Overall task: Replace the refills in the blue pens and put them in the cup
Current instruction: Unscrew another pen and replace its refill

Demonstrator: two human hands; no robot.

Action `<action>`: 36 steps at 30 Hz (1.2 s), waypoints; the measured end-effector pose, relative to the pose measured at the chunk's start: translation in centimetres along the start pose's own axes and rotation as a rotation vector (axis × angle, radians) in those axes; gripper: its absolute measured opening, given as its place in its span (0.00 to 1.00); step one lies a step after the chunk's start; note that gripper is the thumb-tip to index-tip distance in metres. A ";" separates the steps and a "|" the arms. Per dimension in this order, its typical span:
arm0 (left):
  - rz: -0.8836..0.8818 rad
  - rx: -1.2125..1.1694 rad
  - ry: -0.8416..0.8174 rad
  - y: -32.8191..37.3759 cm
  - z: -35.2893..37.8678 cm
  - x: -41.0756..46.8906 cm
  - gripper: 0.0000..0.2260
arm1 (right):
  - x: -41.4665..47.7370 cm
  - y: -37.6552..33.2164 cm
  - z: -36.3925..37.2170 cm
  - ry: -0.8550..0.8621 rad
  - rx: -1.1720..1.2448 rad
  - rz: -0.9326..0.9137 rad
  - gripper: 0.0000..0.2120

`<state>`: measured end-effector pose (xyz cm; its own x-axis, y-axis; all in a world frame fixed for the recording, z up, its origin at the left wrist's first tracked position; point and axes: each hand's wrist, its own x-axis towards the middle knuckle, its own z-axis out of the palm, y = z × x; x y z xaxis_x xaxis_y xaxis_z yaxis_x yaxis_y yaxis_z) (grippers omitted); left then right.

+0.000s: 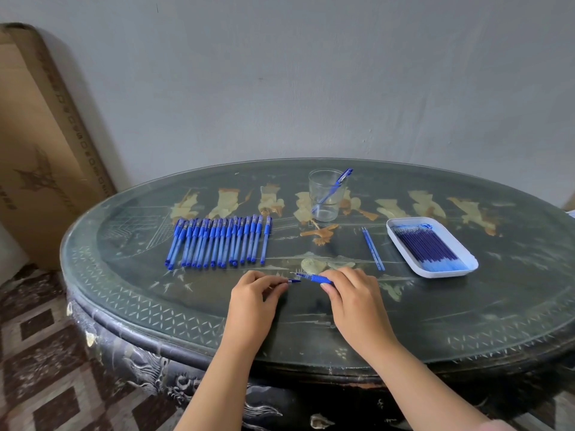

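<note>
My right hand [348,290] holds a blue pen [314,278] by its grip, tip pointing left, just above the table's front middle. My left hand [255,290] pinches a small blue pen cap [294,281] a short gap from the pen's tip. A row of several capped blue pens [217,242] lies to the left. A clear cup [325,194] stands at the back with one blue pen [337,185] leaning in it. A white tray [432,247] at the right holds several blue refills. Two loose refills [372,248] lie beside the tray.
The dark oval table [311,331] has a glass top with inlaid figures. A tall cardboard box [40,144] leans against the wall at the left. Patterned floor shows at the lower left.
</note>
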<state>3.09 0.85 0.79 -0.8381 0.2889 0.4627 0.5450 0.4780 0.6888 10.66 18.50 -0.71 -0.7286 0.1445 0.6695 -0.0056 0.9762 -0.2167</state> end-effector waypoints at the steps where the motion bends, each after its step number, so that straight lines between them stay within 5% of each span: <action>1: -0.005 -0.002 -0.008 0.0 0.0 0.0 0.06 | 0.0 0.0 -0.1 -0.002 0.006 0.003 0.13; 9: -0.184 -0.060 -0.059 0.3 0.1 0.0 0.09 | 0.1 -0.3 -0.5 -0.015 0.031 0.010 0.08; 25: -0.204 -0.172 -0.022 0.7 -0.6 -0.1 0.12 | 2.1 -2.2 -2.7 0.050 0.264 0.210 0.11; 31: -0.219 -0.467 -0.133 2.2 -2.2 -0.5 0.10 | 5.2 -5.6 -4.5 -0.206 0.653 0.472 0.03; 36: -0.293 -0.595 -0.181 2.0 -2.6 -0.2 0.11 | 6.1 -7.0 -4.3 -0.319 0.633 0.464 0.04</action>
<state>4.39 -0.40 3.48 -0.9150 0.3763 0.1458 0.1714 0.0354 0.9846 9.18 13.28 7.96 -0.9094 0.3629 0.2029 0.0285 0.5412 -0.8404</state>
